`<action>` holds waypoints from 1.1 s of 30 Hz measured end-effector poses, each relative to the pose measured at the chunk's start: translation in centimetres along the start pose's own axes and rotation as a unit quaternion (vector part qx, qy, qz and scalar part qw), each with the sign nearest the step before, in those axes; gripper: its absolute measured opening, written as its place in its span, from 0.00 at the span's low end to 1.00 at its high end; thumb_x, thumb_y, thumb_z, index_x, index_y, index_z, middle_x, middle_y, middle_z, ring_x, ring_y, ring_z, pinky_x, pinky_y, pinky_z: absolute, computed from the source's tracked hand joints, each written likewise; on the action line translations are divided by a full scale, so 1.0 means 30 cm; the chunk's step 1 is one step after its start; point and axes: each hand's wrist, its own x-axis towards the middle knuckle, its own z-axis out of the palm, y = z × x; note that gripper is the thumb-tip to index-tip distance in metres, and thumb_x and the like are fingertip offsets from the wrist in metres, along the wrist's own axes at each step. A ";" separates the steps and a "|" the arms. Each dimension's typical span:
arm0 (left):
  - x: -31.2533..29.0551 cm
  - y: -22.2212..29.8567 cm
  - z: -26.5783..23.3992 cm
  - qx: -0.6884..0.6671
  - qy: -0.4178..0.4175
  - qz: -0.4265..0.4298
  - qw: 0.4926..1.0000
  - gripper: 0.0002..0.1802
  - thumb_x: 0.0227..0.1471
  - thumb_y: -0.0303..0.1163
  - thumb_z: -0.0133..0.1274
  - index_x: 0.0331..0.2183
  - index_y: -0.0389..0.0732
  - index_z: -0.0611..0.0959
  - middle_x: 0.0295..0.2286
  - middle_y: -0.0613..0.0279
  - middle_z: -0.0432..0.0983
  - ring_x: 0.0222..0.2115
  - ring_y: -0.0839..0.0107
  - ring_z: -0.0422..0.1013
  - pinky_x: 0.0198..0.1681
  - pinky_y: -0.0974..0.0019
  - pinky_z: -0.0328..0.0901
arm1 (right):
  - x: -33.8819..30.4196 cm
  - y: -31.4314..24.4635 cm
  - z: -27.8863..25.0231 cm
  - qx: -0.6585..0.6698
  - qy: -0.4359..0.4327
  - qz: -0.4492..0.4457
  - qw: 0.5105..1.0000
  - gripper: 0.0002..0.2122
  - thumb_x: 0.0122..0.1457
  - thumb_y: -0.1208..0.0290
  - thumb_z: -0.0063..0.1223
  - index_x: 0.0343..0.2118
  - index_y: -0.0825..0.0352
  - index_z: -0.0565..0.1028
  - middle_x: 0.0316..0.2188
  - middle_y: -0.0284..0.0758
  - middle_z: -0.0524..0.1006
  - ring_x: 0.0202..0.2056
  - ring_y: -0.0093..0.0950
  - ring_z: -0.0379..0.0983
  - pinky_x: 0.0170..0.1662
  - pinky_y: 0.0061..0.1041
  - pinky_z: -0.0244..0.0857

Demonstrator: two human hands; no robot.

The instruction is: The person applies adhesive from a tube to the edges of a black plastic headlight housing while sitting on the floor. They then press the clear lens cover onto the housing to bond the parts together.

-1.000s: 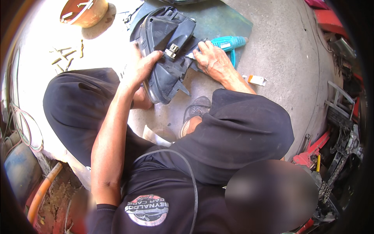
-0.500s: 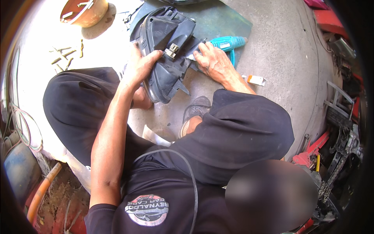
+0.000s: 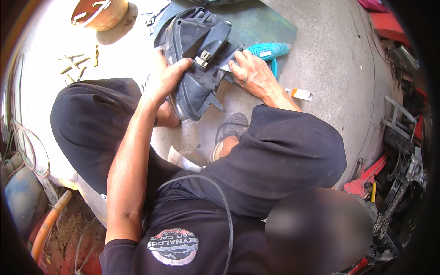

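Observation:
A black car headlight (image 3: 195, 43), its back side turned up, is tilted between my knees over the floor. My left hand (image 3: 166, 78) grips its left edge, thumb on top near a pale bulb connector (image 3: 203, 58). At the opposite edge, my right hand (image 3: 252, 73) has its fingers bent together against the housing. A small whitish bit (image 3: 225, 67) shows by those fingertips; what they pinch is mostly hidden. Just beyond my right hand lies a teal heat gun (image 3: 267, 50) on a dark green sheet (image 3: 280, 28).
A small orange and white box (image 3: 302, 95) lies right of my forearm. Several hand tools (image 3: 75, 64) are on the floor at left, below a round tan container (image 3: 112, 17). Red and metal parts (image 3: 366, 181) crowd the right side. A coiled hose (image 3: 32, 149) hangs at far left.
My right hand has shifted very slightly at the headlight's edge. Otherwise the headlight, my left hand and the things around stay practically where they were.

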 end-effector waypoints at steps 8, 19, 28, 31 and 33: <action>0.001 0.001 0.005 -0.003 0.003 0.014 1.000 0.47 0.48 0.44 0.65 0.62 0.30 0.65 0.50 0.42 0.74 0.50 0.56 0.73 0.55 0.56 0.67 | -0.010 0.002 0.005 -0.003 0.003 -0.002 1.000 0.15 0.47 0.76 0.63 0.40 0.70 0.79 0.37 0.39 0.71 0.40 0.38 0.73 0.37 0.35 0.73; -0.002 0.008 0.003 0.025 0.017 0.011 0.999 0.46 0.48 0.43 0.66 0.61 0.29 0.66 0.48 0.41 0.75 0.48 0.56 0.74 0.54 0.56 0.68 | -0.012 -0.002 0.005 -0.006 -0.009 -0.008 1.000 0.16 0.45 0.76 0.63 0.40 0.71 0.79 0.36 0.39 0.71 0.40 0.37 0.73 0.37 0.35 0.73; 0.008 0.001 -0.004 0.022 -0.002 0.016 1.000 0.53 0.44 0.50 0.67 0.59 0.22 0.64 0.51 0.31 0.72 0.51 0.46 0.73 0.57 0.53 0.67 | -0.016 -0.001 0.006 -0.004 -0.008 -0.005 1.000 0.18 0.45 0.77 0.64 0.42 0.71 0.79 0.36 0.39 0.71 0.40 0.38 0.72 0.37 0.35 0.73; 0.009 -0.006 -0.002 0.017 0.003 0.023 1.000 0.53 0.44 0.50 0.67 0.59 0.22 0.65 0.50 0.31 0.72 0.51 0.47 0.73 0.57 0.53 0.67 | -0.014 -0.004 0.004 -0.005 -0.005 -0.002 1.000 0.18 0.44 0.77 0.65 0.42 0.71 0.79 0.36 0.39 0.71 0.40 0.38 0.72 0.37 0.35 0.73; 0.007 -0.002 -0.001 0.019 0.005 0.018 1.000 0.50 0.45 0.48 0.66 0.60 0.25 0.65 0.50 0.35 0.73 0.50 0.50 0.73 0.56 0.54 0.67 | -0.014 -0.004 0.000 -0.003 -0.004 -0.003 1.000 0.18 0.44 0.77 0.65 0.42 0.71 0.79 0.36 0.39 0.71 0.40 0.38 0.72 0.37 0.35 0.73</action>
